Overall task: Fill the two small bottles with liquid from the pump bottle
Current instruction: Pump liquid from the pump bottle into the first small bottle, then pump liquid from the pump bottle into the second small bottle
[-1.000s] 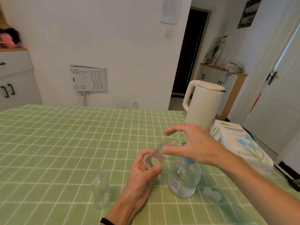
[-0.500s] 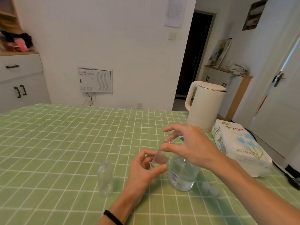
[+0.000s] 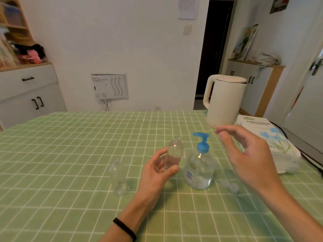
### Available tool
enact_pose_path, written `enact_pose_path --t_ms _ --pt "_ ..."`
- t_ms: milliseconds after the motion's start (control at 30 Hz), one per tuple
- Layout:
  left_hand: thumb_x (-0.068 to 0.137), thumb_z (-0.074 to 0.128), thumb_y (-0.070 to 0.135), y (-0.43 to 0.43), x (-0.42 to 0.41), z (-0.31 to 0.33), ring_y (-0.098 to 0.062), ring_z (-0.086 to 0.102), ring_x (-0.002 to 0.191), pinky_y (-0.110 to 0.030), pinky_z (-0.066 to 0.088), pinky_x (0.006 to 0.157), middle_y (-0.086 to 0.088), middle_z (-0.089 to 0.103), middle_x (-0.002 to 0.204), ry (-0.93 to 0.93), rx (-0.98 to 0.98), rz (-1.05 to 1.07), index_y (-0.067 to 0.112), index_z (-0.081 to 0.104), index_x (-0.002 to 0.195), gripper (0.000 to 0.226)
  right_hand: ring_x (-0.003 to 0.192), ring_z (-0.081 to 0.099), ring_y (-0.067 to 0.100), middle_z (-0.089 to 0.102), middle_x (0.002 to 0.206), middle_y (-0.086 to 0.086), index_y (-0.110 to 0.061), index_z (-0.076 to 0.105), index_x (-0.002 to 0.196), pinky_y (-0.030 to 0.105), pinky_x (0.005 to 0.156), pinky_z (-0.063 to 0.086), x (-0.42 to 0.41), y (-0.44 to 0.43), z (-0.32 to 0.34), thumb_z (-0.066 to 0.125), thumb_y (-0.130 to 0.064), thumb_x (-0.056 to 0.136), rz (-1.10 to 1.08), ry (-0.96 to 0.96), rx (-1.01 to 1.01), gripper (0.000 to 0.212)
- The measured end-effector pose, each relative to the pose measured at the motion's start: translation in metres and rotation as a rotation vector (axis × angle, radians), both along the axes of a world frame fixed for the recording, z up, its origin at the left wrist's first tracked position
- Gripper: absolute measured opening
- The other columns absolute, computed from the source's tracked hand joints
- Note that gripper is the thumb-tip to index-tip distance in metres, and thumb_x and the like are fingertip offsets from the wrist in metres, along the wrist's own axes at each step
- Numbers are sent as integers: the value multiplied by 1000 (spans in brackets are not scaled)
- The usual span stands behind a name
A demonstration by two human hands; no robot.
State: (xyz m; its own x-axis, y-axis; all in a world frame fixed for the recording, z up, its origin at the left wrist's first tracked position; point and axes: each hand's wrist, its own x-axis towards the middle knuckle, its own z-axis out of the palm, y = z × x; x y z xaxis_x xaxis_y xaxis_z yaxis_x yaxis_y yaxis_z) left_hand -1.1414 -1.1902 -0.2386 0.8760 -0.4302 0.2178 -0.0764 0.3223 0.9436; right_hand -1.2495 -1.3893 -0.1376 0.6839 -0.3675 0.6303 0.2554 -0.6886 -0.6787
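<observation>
My left hand (image 3: 157,172) is wrapped round the lower half of one small bottle (image 3: 173,154), thumb in front and fingers behind. It holds the bottle roughly upright just left of the pump bottle (image 3: 200,172). The bottle's open mouth is near the tip of the blue pump head (image 3: 201,137), a little below and to the side rather than squarely under the nozzle. My right hand (image 3: 251,158) is empty, fingers loose and spread, hovering to the right of the pump head without touching it.

The held bottle seems to have some clear liquid in its lower part, but through clear plastic I cannot tell how much. The second small bottle (image 3: 119,179) stands on the table (image 3: 70,154) further left and looks empty to me. What look like two pale caps (image 3: 229,186) lie right of the pump bottle.

I judge the first fill partway or nearly done, and the second bottle not yet started.
</observation>
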Motion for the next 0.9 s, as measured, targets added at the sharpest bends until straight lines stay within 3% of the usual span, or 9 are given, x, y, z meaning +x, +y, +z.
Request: enact_pose_path --t_ms 167,300,433,600,733,900 --pt "90 72 -4 14 -2 -2 -20 72 114 -22 57 89 -6 77 122 2 64 13 19 58 131 49 110 64 -4 72 108 -29 -35 74 108 25 98 46 -19 -17 -37 60 -34 99 -73 39 63 17" --pt "93 70 -1 19 1 3 -20 71 116 -35 56 97 -4 77 120 -27 147 60 24 56 129 46 107 64 -5 71 109 -29 -36 73 110 30 101 47 -23 -25 -61 59 -35 99 -109 125 80 18" --pt "96 68 0 18 6 4 -12 70 118 -39 52 104 1 77 122 -71 253 111 23 54 128 42 85 63 -15 69 109 -33 -35 71 111 6 74 44 -24 -25 -84 57 -33 99 -169 129 79 18" --pt "98 65 0 13 13 3 -16 67 121 -32 57 100 -1 66 131 -79 307 162 22 52 128 39 106 53 -24 64 110 -40 -36 71 107 31 90 48 -22 -27 -109 59 -25 98 -228 134 163 18" --pt "99 63 2 13 22 0 -16 62 123 -39 51 107 4 61 132 -98 385 223 27 49 128 40 106 54 -21 69 107 -31 -34 71 109 33 91 49 -18 -29 -111 59 -24 96 -229 132 181 20" --pt "97 63 0 13 36 -4 -15 63 110 -34 53 94 3 62 117 -107 466 327 37 48 113 43 104 60 -9 70 108 -25 -31 71 112 31 94 46 -14 -28 -111 62 -20 96 -227 163 157 21"
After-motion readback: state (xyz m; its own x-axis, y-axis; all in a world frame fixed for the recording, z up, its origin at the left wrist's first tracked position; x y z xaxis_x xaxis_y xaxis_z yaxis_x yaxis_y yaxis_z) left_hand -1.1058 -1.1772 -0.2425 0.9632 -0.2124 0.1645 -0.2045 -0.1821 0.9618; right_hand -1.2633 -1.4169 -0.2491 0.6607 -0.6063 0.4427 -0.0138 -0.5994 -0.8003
